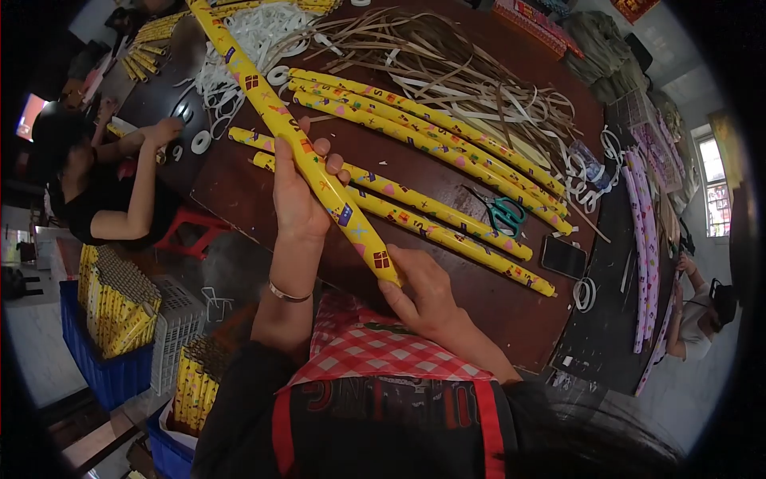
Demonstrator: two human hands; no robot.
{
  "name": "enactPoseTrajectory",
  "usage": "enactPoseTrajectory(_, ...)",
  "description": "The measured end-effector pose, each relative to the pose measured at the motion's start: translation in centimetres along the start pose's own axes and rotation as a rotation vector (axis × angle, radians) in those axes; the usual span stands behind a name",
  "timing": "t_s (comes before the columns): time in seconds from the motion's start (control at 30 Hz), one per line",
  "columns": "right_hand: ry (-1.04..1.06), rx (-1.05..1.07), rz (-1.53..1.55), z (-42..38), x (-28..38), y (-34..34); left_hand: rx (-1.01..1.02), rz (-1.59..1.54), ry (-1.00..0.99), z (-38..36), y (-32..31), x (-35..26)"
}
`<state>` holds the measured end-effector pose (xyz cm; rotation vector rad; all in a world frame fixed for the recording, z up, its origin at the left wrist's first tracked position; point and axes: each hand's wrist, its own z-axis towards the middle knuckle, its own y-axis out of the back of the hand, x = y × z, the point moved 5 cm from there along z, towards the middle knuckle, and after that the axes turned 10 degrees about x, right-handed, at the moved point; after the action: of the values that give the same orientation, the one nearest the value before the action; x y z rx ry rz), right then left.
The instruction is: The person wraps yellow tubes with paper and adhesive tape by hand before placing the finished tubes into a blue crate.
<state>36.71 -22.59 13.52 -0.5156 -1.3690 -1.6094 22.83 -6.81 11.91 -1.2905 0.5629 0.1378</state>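
Note:
A long roll of yellow gift-wrapping paper [329, 189], printed with presents and bright shapes, slants across in front of me. My left hand [302, 190] is closed around its middle, fingertips showing on the far side. At the near end, my right hand [423, 291] grips the roll between thumb and fingers. Beneath it on the table lie two more yellow rolls [447, 219], partly hidden by my left hand and the held roll. Several others [431, 132] lie together further back. Teal-handled scissors [504, 214] rest between these groups.
The dark red table [383, 319] also bears a phone [563, 257], brown strips [415, 48] and white strips [255, 36]. A person [112, 176] sits at left; another [706, 311] is at right near purple rolls [638, 247]. A blue crate [104, 335] holds many rolls.

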Motion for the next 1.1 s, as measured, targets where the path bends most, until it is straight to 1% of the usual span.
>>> enactPoseTrajectory(0.07,0.011,0.012,-0.044,-0.5,-0.5,0.1,-0.192,0.081,0.005,-0.6,0.8,0.7)
enactPoseTrajectory(0.1,0.033,0.032,-0.074,-0.5,-0.6,-0.1,-0.183,0.043,0.02,-0.8,1.7,1.3)
enactPoseTrajectory(0.13,0.069,0.046,-0.066,-0.5,-0.6,-0.1,-0.218,0.036,0.035,-1.1,2.3,1.8)
enactPoseTrajectory(0.2,0.068,0.045,-0.196,-1.1,-1.0,0.2,-0.282,0.036,0.034,-1.8,3.4,2.9)
enactPoseTrajectory(0.23,0.068,0.031,-0.213,-1.5,-1.4,0.2,-0.338,0.038,0.036,-2.3,3.6,3.5)
enactPoseTrajectory(0.33,0.094,0.039,-0.244,-2.2,-2.0,0.3,-0.352,0.188,-0.003,-3.5,5.1,4.9)
enactPoseTrajectory(0.4,-0.115,0.042,-0.165,-2.5,-2.7,0.6,-0.331,0.243,0.008,-4.3,4.6,5.3)
enactPoseTrajectory(0.43,-0.17,0.038,-0.188,-2.7,-3.1,0.4,-0.303,0.25,0.015,-4.6,4.4,5.5)
enactPoseTrajectory(0.47,-0.161,0.048,-0.187,-2.5,-3.3,0.4,-0.304,0.239,0.032,-4.9,4.2,5.7)
enactPoseTrajectory(0.5,-0.15,0.065,-0.251,-2.2,-3.1,0.4,-0.31,0.237,0.022,-5.1,4.3,5.8)
enactPoseTrajectory(0.53,-0.139,0.08,-0.314,-1.9,-3.0,0.5,-0.289,0.265,0.023,-5.3,4.5,6.0)
enactPoseTrajectory(0.57,-0.132,0.086,-0.314,-2.1,-3.3,0.4,-0.268,0.295,0.026,-5.5,4.6,6.3)
enactPoseTrajectory(0.63,-0.225,0.064,-0.325,-3.2,-5.0,0.2,-0.285,0.279,0.02,-6.2,5.2,6.8)
enactPoseTrajectory(0.67,-0.211,0.068,-0.324,-3.5,-5.2,0.1,-0.292,0.264,0.052,-6.6,5.6,7.3)
enactPoseTrajectory(0.73,-0.279,0.021,-0.32,-4.2,-6.0,0.4,-0.298,0.254,0.108,-7.1,6.0,7.9)
enactPoseTrajectory(0.77,-0.265,0.023,-0.32,-4.5,-6.0,0.5,-0.297,0.256,0.094,-7.5,5.9,8.1)
enactPoseTrajectory(0.83,-0.31,0.017,-0.338,-5.2,-6.3,0.9,-0.342,0.174,0.19,-8.4,5.7,9.1)
enactPoseTrajectory(0.87,-0.303,0.019,-0.34,-5.5,-6.5,1.1,-0.32,0.171,0.228,-8.7,6.1,9.6)
enactPoseTrajectory(0.9,-0.336,0.035,-0.333,-5.9,-6.8,1.2,-0.318,0.169,0.221,-8.9,6.2,9.9)
enactPoseTrajectory(1.0,-0.405,0.06,-0.319,-7.3,-7.9,1.7,-0.295,0.208,0.237,-9.7,5.6,9.9)
enactPoseTrajectory(1.03,-0.445,0.064,-0.307,-7.8,-8.5,1.9,-0.328,0.25,0.296,-10.3,5.7,10.0)
enactPoseTrajectory(1.1,-0.409,0.072,-0.345,-8.6,-9.2,2.1,-0.37,0.283,0.383,-11.3,5.6,10.1)
